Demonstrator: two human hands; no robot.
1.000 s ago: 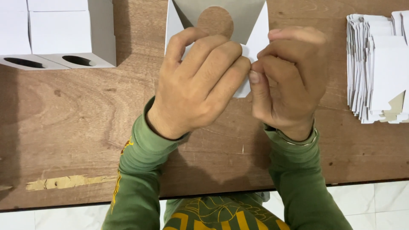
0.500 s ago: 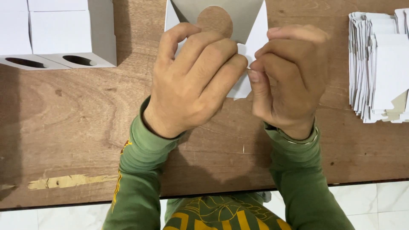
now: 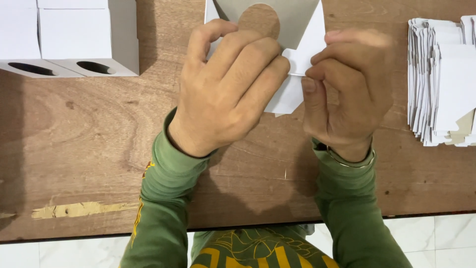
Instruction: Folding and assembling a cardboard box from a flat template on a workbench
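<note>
Both of my hands grip one white cardboard box blank (image 3: pixel 292 59) above the middle of a brown wooden table (image 3: pixel 89 149). The blank has a grey inner face and a round cut-out near the top edge of the view. My left hand (image 3: pixel 225 94) covers its left half with the fingers curled over the card. My right hand (image 3: pixel 347 89) pinches its right flap between thumb and fingers. Much of the blank is hidden under my hands.
Folded white boxes (image 3: pixel 87 42) with oval openings stand at the back left. A stack of flat white blanks (image 3: pixel 441 79) lies at the right edge. The table's front edge runs above a white tiled floor (image 3: pixel 446 238). Green sleeves cover my forearms.
My hands have shifted slightly on the blank; my left fingers have curled a little further over the card. The blank stays in the same place.
</note>
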